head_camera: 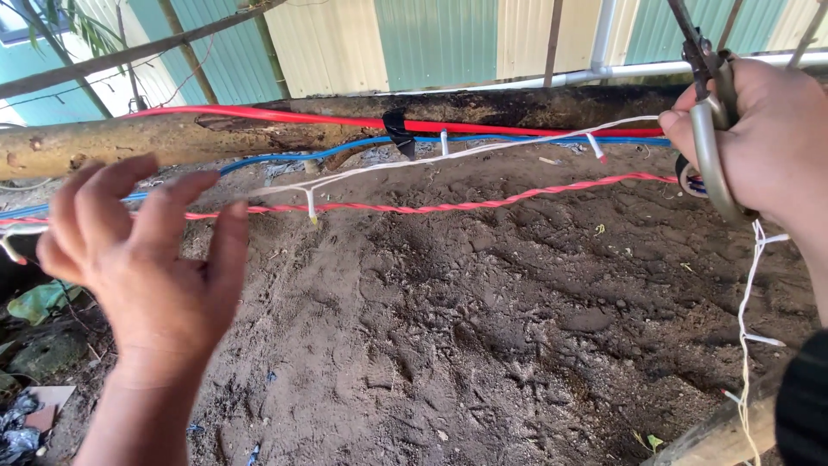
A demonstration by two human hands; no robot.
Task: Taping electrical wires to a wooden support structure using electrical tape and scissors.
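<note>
While the left hand (147, 250) hovers open, fingers spread, touching nothing, one red-and-white twisted cord (448, 206) runs just beyond its fingertips to the right hand (763, 138), which grips one pair of pliers (711, 129). Beyond both hands lie one white wire (483, 148), one blue cable (285, 156), one red cable (345, 118) and one log (155, 138).

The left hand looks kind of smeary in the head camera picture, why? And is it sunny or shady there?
In the head view, the left hand is close to the lens and its fingers look soft, likely motion blur; the right hand with the scissors is sharper. The soil lies in even, soft daylight with no hard shadows or glare. The red-and-white twisted wire stays crisp.
</note>
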